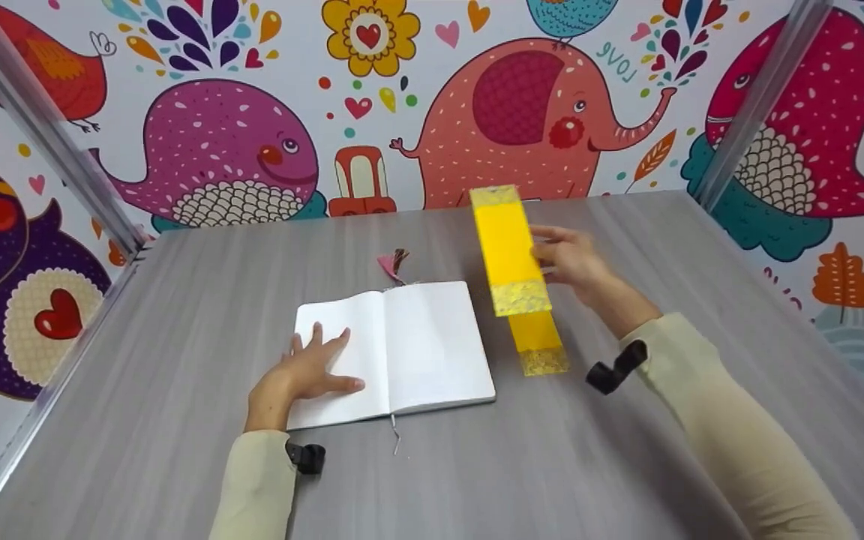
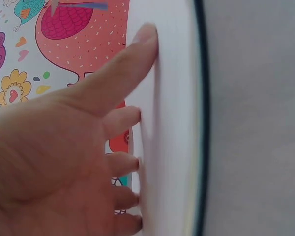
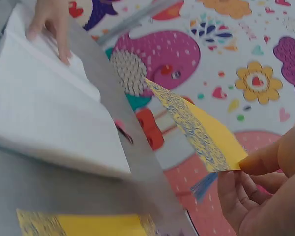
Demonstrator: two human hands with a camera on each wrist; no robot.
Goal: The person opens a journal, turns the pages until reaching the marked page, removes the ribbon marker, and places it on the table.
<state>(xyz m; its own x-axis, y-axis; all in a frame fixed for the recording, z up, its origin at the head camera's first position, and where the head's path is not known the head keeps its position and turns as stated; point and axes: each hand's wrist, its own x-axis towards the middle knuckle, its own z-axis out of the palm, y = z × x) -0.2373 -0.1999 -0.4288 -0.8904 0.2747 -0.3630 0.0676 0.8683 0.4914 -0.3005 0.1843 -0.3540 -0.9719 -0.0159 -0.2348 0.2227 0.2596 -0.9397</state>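
Observation:
An open notebook [image 1: 436, 345] with blank white pages lies on the table. My left hand [image 1: 304, 371] rests on its left page, fingers spread; the left wrist view shows the thumb and fingertips [image 2: 146, 35] against the paper. To the right of the notebook, my right hand [image 1: 578, 262] pinches a yellow bookmark [image 1: 508, 240] by its edge between thumb and fingers. Patterned bands cross its ends, and a blue tassel [image 3: 204, 187] hangs by the fingers in the right wrist view. Partly hidden under it in the head view, a second yellow strip [image 1: 534, 331] lies on the table.
A pink and brown tassel [image 1: 394, 264] sticks out past the notebook's top edge. From its bottom edge trails a thin ribbon [image 1: 395, 435]. The grey wood-grain table [image 1: 207, 322] ends at printed walls [image 1: 372, 150] with metal corner posts [image 1: 769, 97].

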